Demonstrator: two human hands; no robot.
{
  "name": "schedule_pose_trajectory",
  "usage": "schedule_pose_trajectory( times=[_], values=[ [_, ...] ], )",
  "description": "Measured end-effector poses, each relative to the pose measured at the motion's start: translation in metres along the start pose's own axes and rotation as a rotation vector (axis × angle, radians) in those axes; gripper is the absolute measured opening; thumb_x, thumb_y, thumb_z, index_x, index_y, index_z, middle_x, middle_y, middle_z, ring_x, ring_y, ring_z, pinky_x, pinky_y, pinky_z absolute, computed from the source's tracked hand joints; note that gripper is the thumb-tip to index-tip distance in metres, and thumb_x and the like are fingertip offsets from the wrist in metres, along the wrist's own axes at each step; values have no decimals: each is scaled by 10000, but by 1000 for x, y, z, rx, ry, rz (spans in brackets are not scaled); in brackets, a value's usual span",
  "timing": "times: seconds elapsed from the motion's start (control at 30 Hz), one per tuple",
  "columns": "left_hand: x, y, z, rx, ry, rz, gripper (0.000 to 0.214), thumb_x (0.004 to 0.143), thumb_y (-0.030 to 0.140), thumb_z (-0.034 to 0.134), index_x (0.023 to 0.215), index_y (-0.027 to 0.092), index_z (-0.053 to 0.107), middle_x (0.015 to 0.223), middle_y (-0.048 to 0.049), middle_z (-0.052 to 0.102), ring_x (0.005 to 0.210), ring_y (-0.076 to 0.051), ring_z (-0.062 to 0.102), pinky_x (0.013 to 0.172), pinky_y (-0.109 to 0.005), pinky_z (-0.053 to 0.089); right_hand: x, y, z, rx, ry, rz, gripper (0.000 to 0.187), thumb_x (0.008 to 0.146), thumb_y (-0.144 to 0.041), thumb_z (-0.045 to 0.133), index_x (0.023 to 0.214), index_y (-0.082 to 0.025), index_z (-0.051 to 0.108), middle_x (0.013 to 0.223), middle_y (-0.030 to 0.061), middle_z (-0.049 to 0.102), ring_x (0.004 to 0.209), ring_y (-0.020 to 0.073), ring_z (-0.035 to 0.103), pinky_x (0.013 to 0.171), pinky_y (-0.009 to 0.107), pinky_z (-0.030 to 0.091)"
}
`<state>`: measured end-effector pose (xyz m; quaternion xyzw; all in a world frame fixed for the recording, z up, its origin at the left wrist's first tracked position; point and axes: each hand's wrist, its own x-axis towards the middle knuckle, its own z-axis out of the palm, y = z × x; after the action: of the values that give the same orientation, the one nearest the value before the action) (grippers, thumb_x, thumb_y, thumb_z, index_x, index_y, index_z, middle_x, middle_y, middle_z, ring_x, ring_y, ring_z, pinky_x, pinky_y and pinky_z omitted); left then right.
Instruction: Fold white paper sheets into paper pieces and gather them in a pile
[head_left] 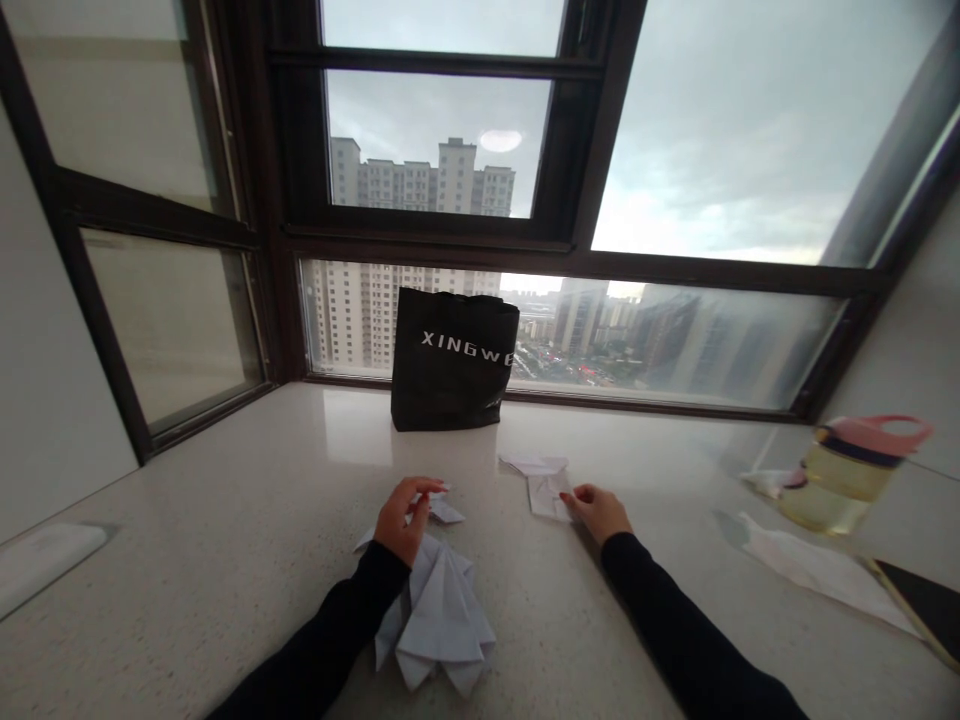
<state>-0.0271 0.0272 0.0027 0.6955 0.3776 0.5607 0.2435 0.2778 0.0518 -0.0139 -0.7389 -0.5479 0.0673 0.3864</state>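
My left hand (403,516) is closed, its fingertips pinched at the upper edge of a small folded white paper (448,508). Partly under that wrist lies a larger white paper piece (444,615), pleated like a fan with pointed ends. To the right, my right hand (600,510) pinches the right edge of a flat folded paper (550,494). This one has a wider strip across its top and rests on the counter. Creases show on its face, though the finer folds are too small to tell.
A black bag (454,365) with white lettering stands by the window on the speckled white counter (262,560). At right are a pink-lidded bottle (847,475), a crumpled white tissue (817,565) and a dark flat object (926,600). A white object (52,560) lies far left.
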Motion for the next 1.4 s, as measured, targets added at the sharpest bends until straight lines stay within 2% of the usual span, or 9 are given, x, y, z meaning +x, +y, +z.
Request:
schedule_pose_trajectory(
  times=[0.2,0.4,0.5,0.67,0.83,0.97,1.13,1.3,1.4],
  values=[
    [15,-15,-21,384,1,-70,281,774,224,293,923,172,526,961,-56,569,885,-162,526,675,-268,458,5,3,15,-146,16,-40,139,634,-317,555,606,-181,552,614,38,572,637,187,542,573,263,350],
    [12,-24,-14,583,-76,-128,283,697,155,408,947,186,537,1001,-41,572,944,-192,501,824,-324,367,0,3,17,-219,139,-32,309,629,-332,588,876,-165,503,815,88,545,825,239,507,646,297,353],
    [12,-24,-13,689,-107,-184,274,724,185,406,962,225,535,1009,-21,580,936,-205,506,811,-344,352,-2,1,14,-209,176,-41,319,649,-338,565,896,-153,485,784,84,526,787,238,504,634,302,354],
    [22,-21,-31,837,-126,-292,250,767,246,356,951,253,527,975,-21,592,930,-228,501,764,-364,350,-6,-13,1,-145,221,-104,306,743,-347,412,938,-120,477,728,71,490,701,223,482,612,321,359],
    [19,-12,-41,947,-201,-370,323,661,509,450,731,216,567,831,-65,598,892,-291,492,729,-405,346,-40,-51,7,-29,-4,-357,167,750,-270,423,804,-175,549,659,10,497,587,142,483,576,246,388],
    [12,-4,-36,1047,-352,-365,348,583,525,518,674,191,552,849,-92,575,876,-287,490,708,-381,348,-90,-83,21,83,-311,-523,157,749,-249,457,842,-182,564,678,6,505,579,124,486,565,230,393],
    [14,1,-33,1051,-311,-379,272,625,439,527,761,204,536,876,-64,572,871,-256,488,712,-365,328,-125,-101,26,30,-469,-507,323,664,-337,590,943,-178,553,770,34,511,745,176,478,678,279,375],
    [14,11,-31,1120,-233,-295,234,648,328,541,865,241,545,967,-52,548,938,-256,440,788,-415,251,-123,-103,25,19,-555,-435,398,570,-248,674,947,-193,559,758,13,504,728,169,463,665,263,370],
    [9,14,-26,1032,-308,-216,244,662,392,520,857,255,573,975,-51,538,951,-262,430,788,-403,262,-121,-103,26,57,-565,-410,397,578,-174,654,961,-180,551,726,5,501,688,157,461,643,251,374]
  ],
)
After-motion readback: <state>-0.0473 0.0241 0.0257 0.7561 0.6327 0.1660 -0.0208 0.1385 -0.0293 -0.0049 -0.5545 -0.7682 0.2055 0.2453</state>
